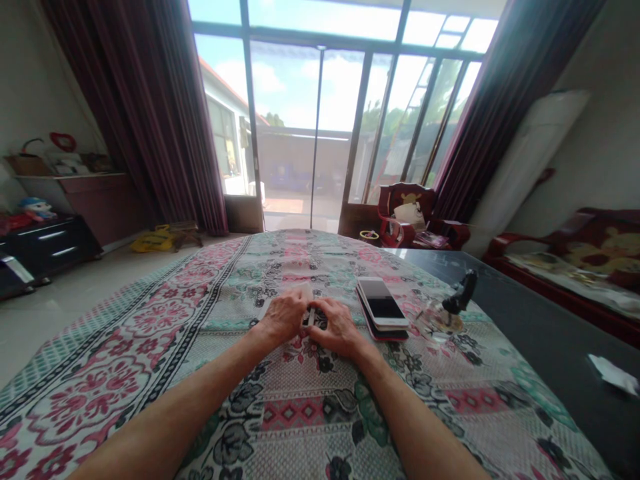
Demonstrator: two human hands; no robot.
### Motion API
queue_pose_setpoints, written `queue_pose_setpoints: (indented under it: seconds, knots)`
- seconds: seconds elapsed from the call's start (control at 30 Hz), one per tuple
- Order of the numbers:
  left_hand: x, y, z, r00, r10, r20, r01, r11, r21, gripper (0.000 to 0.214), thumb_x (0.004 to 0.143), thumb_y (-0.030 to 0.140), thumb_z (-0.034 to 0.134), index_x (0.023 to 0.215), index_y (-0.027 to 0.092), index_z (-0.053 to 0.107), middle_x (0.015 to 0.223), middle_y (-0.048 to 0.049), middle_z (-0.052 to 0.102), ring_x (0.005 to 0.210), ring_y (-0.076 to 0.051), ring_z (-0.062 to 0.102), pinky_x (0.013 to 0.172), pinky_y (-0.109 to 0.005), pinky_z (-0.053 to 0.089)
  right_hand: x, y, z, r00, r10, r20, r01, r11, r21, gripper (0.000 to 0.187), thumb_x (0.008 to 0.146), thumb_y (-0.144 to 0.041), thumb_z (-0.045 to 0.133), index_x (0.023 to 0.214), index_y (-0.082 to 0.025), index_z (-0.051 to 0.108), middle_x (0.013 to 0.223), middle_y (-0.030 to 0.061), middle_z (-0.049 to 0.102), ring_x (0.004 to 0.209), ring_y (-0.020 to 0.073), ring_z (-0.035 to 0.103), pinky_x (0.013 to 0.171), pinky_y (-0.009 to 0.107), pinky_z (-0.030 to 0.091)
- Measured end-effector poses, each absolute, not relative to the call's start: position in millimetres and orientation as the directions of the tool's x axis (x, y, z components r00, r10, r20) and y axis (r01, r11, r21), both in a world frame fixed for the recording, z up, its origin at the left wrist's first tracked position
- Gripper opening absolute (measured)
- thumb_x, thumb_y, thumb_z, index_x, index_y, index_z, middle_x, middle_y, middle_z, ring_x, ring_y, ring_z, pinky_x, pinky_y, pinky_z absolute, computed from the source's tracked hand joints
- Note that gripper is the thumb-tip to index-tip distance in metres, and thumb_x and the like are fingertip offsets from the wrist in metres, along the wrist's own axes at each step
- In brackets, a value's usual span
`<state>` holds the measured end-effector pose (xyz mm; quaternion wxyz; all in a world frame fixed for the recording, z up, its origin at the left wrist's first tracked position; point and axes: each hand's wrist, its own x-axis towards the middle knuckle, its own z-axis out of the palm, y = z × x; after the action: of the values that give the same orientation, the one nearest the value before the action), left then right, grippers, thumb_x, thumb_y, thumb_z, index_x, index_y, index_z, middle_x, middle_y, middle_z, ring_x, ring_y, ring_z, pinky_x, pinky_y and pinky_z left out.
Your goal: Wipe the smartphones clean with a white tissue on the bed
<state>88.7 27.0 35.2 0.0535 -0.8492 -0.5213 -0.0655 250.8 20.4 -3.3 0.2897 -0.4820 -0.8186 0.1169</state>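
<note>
Both my hands rest together on the flowered cloth (pixel 150 347) that covers the table. My left hand (pixel 284 315) and my right hand (pixel 336 327) have their fingers curled round a small object (pixel 311 316) with a white and a dark part, held between them; I cannot make out what it is. A thin transparent sheet or packet (pixel 300 294) lies just beyond my left hand. To the right of my right hand lie two stacked phones (pixel 383 305), the upper one white with a dark screen.
A glass ashtray (pixel 434 323) with a dark object (pixel 463 290) leaning over it stands right of the phones. The bare dark tabletop (pixel 540 333) carries a white scrap (pixel 614 375). Beyond are a glass door, curtains, a red chair and a sofa.
</note>
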Motion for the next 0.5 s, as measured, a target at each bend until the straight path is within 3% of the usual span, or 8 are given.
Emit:
queue_pose_setpoints:
  seconds: [0.13,0.33,0.5]
  knots:
    - [78,36,35,0.368,0.916,0.161,0.929,-0.369,-0.028,0.023,0.084,0.012,0.044,0.093,0.016,0.065,0.097,-0.0108,0.064,0.089,-0.022,0.064,0.073,-0.029,0.050,251,20,-3,-0.363,0.853,0.374,0.718,0.512,-0.472,0.047,0.071,-0.027,0.068,0.117,-0.021,0.058,0.118,0.0072,0.061,0.113,0.0242,0.052,0.098,0.040,0.035]
    - [72,36,41,0.247,0.961,0.121,0.969,-0.244,-0.039,0.025,0.084,0.011,0.041,0.094,0.013,0.064,0.100,-0.0141,0.064,0.091,-0.023,0.064,0.076,-0.030,0.049,250,19,-2,-0.357,0.854,0.377,0.722,0.509,-0.469,0.047,0.072,-0.027,0.068,0.117,-0.021,0.058,0.118,0.0071,0.061,0.112,0.0243,0.053,0.099,0.039,0.035]
    - [90,21,45,0.409,0.907,0.099,0.910,-0.413,0.027,0.022,0.083,0.020,0.052,0.100,0.016,0.064,0.101,-0.0113,0.064,0.091,-0.022,0.063,0.077,-0.028,0.050,250,22,-6,-0.347,0.853,0.389,0.725,0.508,-0.465,0.049,0.070,-0.026,0.067,0.117,-0.020,0.056,0.116,0.0073,0.062,0.111,0.0245,0.054,0.097,0.039,0.036]
